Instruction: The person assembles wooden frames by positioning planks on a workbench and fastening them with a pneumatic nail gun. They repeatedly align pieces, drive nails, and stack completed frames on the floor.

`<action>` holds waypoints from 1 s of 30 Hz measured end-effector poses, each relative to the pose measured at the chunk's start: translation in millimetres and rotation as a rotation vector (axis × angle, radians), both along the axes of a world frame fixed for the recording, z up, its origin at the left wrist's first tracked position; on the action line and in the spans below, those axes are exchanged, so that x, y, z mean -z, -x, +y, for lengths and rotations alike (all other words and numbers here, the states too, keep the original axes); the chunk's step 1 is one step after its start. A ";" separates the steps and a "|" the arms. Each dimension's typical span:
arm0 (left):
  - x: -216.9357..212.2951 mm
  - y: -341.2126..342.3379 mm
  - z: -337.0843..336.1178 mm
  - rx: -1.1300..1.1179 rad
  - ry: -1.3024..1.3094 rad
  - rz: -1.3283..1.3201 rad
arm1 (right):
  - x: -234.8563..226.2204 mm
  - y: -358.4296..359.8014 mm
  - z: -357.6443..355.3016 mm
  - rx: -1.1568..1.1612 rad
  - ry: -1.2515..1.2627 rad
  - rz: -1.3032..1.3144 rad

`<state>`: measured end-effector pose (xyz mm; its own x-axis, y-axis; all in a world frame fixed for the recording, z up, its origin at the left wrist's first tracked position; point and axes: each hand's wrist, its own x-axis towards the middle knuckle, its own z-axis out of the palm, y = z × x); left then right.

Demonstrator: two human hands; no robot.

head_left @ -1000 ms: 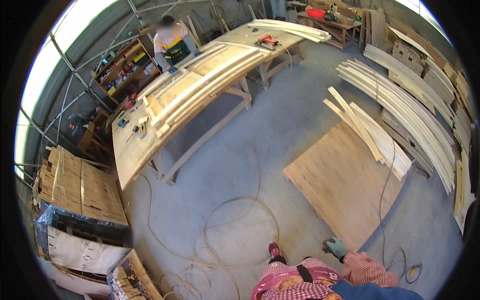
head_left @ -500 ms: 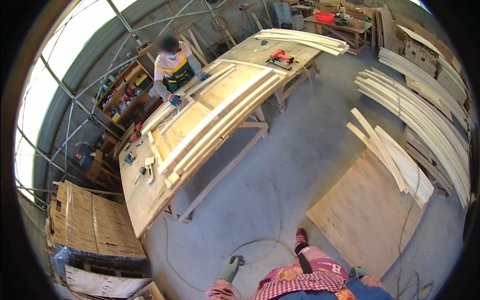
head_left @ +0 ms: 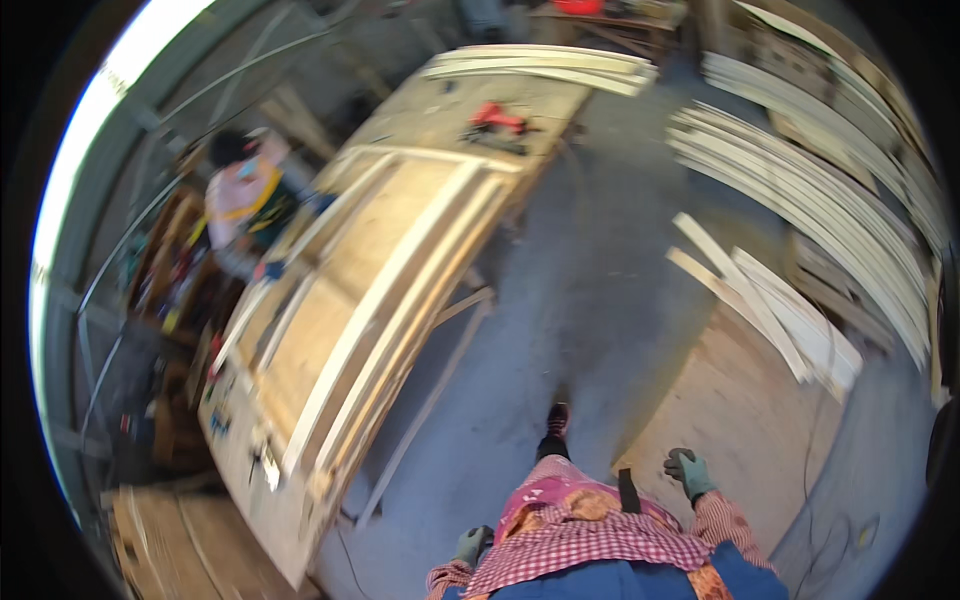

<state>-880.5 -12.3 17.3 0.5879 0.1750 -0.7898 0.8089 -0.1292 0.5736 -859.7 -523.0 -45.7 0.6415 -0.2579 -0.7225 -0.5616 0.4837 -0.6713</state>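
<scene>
My left hand (head_left: 470,545) hangs by my hip in a grey-green glove and holds nothing. My right hand (head_left: 688,472), also gloved, swings free beside me with its fingers loosely apart, over the edge of a plywood sheet (head_left: 740,420) on the floor. Ahead and to the left stands a long workbench (head_left: 300,530) carrying a pale wooden frame (head_left: 390,290). A red power tool (head_left: 495,118) lies at its far end. One of my feet (head_left: 556,420) is stepping forward on the concrete.
Another person (head_left: 245,190) stands at the far side of the bench. Curved pale strips are stacked on the bench end (head_left: 540,65) and along the right wall (head_left: 820,190). Loose slats (head_left: 770,310) lie on the plywood. Stacked boards (head_left: 160,530) sit lower left.
I have moved forward and turned, so the workbench is closer and larger. The plywood sheet has slid to my right. Both hands now show at my sides.
</scene>
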 end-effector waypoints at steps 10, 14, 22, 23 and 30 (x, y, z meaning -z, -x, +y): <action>59.1 -396.5 -26.5 0.179 0.129 -0.100 | 21.6 14.6 -13.9 0.601 0.128 0.191; 59.3 -519.9 -130.8 0.332 0.206 -0.195 | 17.8 1.1 -9.3 0.682 0.041 0.292; 84.8 -618.3 -367.7 0.703 0.222 -0.223 | 69.4 -73.9 -95.0 0.778 0.018 0.541; 90.6 -624.6 -390.0 0.672 0.208 -0.179 | 88.1 -81.8 -111.1 0.719 0.081 0.546; 137.1 -746.7 -530.2 0.660 0.206 -0.144 | 17.4 -299.2 -281.9 0.866 0.097 0.090</action>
